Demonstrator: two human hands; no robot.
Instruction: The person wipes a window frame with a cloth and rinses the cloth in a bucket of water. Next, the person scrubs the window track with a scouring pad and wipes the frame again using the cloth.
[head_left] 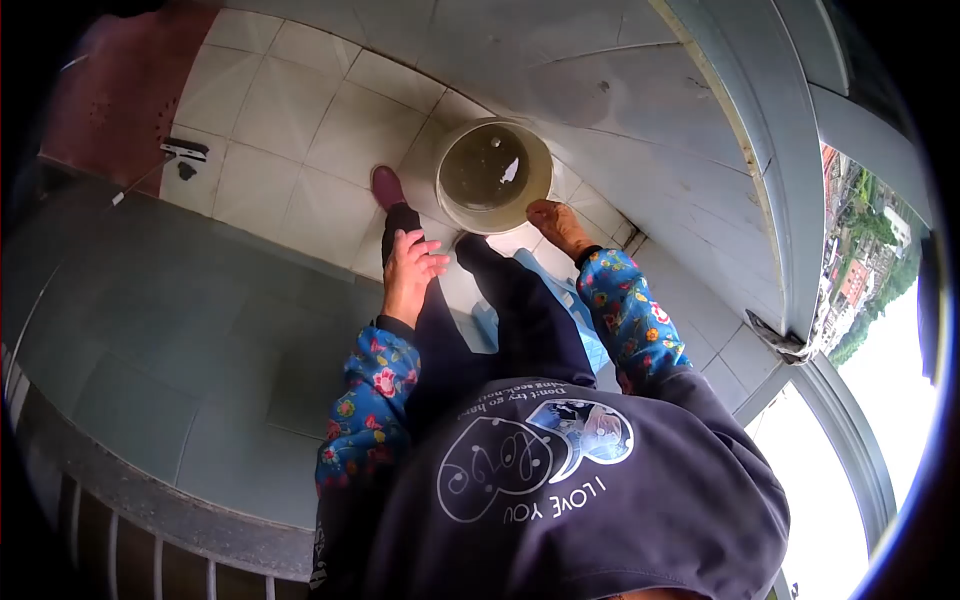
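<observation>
A pale round bucket with murky water in it stands on the tiled floor, just past my feet. My right hand is at the bucket's near right rim, its fingers curled and closed there; the fingertips are partly hidden. Held above my left leg, my left hand has its fingers apart and nothing in it. Both forearms wear blue floral sleeve covers. A dark red shoe shows left of the bucket.
Light blue plastic, perhaps a stool, shows beside and between my legs. A squeegee-like tool with a long thin handle is at the far left. A tiled wall and window frame rise on the right; railings run lower left.
</observation>
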